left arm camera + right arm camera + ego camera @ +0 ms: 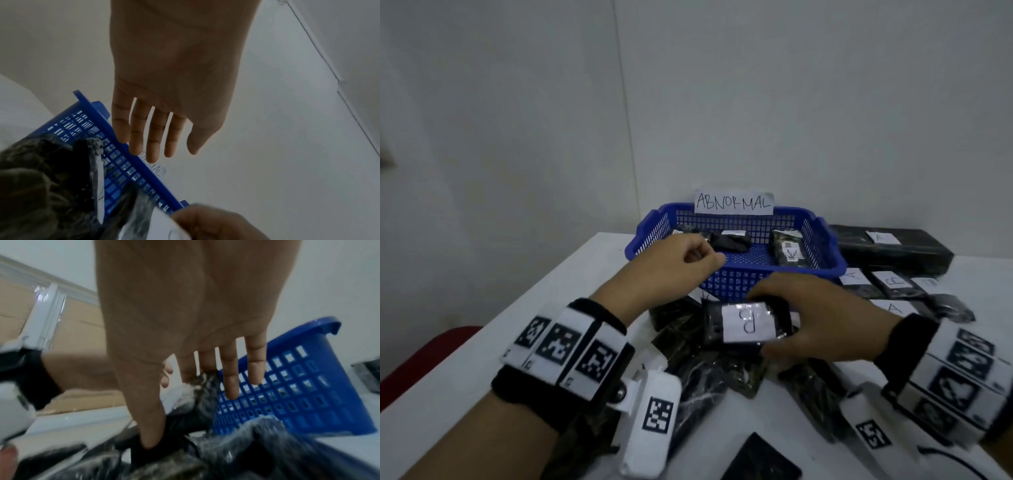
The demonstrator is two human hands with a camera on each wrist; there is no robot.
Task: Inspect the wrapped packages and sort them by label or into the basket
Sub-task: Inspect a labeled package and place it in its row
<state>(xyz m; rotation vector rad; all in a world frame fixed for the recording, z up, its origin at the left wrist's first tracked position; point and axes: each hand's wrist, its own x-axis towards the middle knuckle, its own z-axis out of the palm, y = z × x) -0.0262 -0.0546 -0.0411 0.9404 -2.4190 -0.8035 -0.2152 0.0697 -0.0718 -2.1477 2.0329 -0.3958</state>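
Note:
My right hand (767,322) grips a black wrapped package with a white label reading B (748,322), thumb on its near edge and fingers over its far edge, just above a pile of dark wrapped packages (705,373). In the right wrist view the right hand (170,412) has its thumb pressed on the dark wrap. My left hand (709,257) hovers with nothing in it over the front left corner of the blue basket (835,263); its fingers (152,146) hang straight. The basket carries a paper sign reading ABNORMAL (734,202) and holds wrapped packages (791,251).
To the right of the basket lie labelled packages: a long black one marked A (893,250), a small A (854,277), a B (895,282) and another A (893,308). A red chair (424,356) stands past the white table's left edge. The wall is close behind the basket.

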